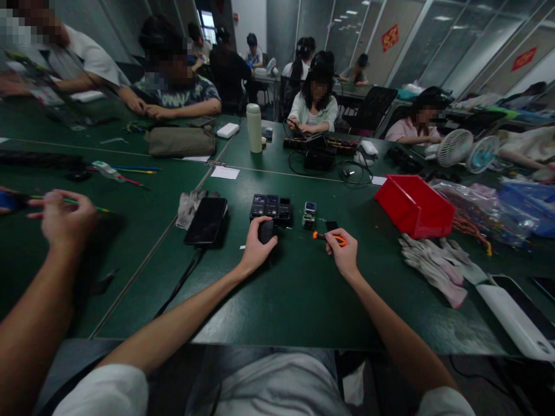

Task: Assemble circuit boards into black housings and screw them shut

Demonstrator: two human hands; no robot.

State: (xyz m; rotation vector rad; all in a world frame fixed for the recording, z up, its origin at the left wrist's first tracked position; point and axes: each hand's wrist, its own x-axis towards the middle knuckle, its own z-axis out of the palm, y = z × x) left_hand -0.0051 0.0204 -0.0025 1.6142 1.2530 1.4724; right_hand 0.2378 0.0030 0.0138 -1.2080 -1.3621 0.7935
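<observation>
My left hand [256, 249] is closed around a small black block-shaped device [266, 230] on the green table [303, 294]. My right hand [344, 254] grips an orange-handled tool [329, 237], its tip pointing left toward the black device. Just beyond my hands lie a row of dark modules with small screens [271, 207] and a small circuit module [309, 214]. A black phone [206, 220] lies to the left with a cable running off the table edge.
A red bin [415, 205] and grey gloves [436, 263] sit to the right, with bagged wires [477, 211] behind. A co-worker's arm and hand [60, 219] at left hold a pencil-like stick. A white bottle [254, 127], fans [454, 147] and several seated people are farther back.
</observation>
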